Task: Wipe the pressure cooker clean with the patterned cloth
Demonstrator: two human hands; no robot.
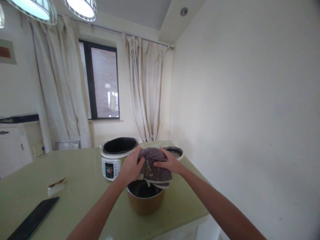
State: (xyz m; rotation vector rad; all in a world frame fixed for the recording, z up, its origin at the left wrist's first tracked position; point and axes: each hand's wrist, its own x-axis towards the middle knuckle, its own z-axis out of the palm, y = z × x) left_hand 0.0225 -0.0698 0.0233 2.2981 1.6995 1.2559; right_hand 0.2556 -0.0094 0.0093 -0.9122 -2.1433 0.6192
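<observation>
A folded grey-purple towel is held between my two hands, above an inner cooking pot with a brown outside and a dark inside. My left hand grips the towel's left side, fingers closed on it. On the other side my right hand pinches it, thumb across the front. The towel's lower edge hangs over the pot's far rim; whether it touches the rim I cannot tell. Behind my left hand stands a white electric cooker, uncovered, with a dark cavity. Its round lid lies partly hidden behind my right hand.
All this stands on a pale green table. A dark flat slab and a small packet lie on its left part. The white wall runs close along the right side. Lamps hang overhead at the upper left.
</observation>
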